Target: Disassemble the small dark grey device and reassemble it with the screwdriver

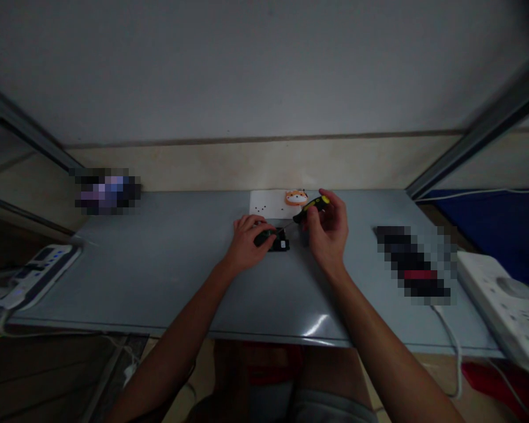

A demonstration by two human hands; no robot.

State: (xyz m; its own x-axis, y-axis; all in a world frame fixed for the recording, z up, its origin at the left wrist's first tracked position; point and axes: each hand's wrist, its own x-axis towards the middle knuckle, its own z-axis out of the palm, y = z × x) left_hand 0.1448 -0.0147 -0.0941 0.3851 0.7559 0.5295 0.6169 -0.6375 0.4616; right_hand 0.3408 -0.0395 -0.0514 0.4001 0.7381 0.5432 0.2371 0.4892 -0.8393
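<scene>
My right hand [330, 235] is closed round the black and yellow handle of a screwdriver [311, 208]. Its thin shaft slants down and left to a small black device [282, 244] on the table. My left hand [247, 244] grips the left part of this device, with a dark greenish piece between thumb and fingers; exactly what that piece is stays too dim to tell. Just beyond the hands lies a white sheet [271, 205] with several tiny dark screws [260, 208] on its left half. An orange and white animal-face item [295, 198] rests on the sheet's right side.
The grey table [167, 264] meets a wall at the back. A power strip [44, 273] sits at the left edge and a white one [502, 305] at the right. Blurred-out objects lie at back left and on the right, where a white cable [452, 341] hangs off the front edge.
</scene>
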